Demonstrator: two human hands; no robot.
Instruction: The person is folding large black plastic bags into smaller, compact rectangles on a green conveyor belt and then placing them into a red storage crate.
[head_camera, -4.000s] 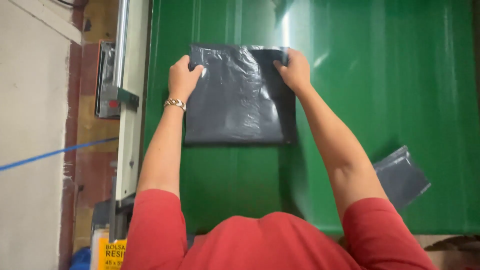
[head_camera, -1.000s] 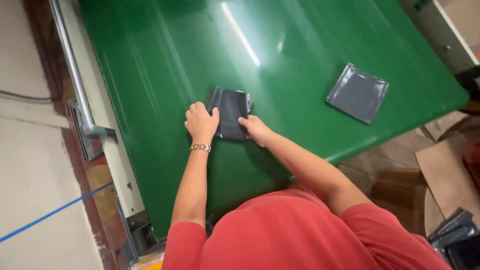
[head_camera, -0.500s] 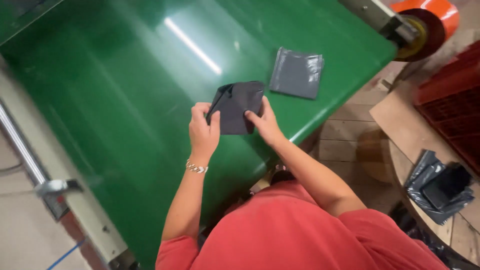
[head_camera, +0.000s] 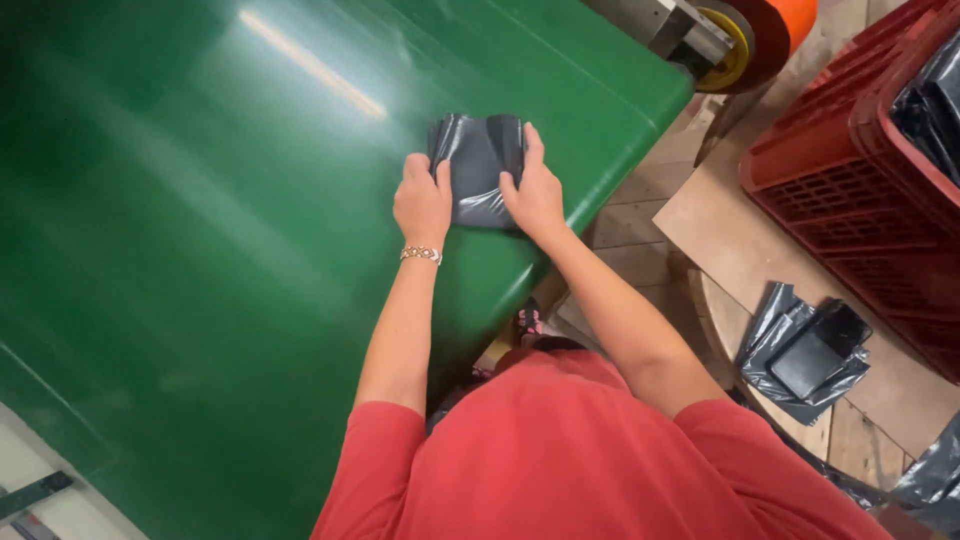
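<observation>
A folded dark grey plastic bag (head_camera: 478, 168) lies near the right edge of a shiny green table (head_camera: 200, 250). The left hand (head_camera: 422, 203) presses on its left side with fingers curled over the edge; the right hand (head_camera: 533, 190) lies flat on its right side, fingers stretched along the fold. Both hands pin the bag rather than grip it. A bracelet (head_camera: 421, 254) circles the left wrist. Off the table, a red plastic crate (head_camera: 850, 170) stands on the floor, with more crumpled grey bags (head_camera: 805, 350) lying on a wooden board (head_camera: 720, 220) just beside it. An orange roll (head_camera: 775, 25) sits past the table's far corner.
</observation>
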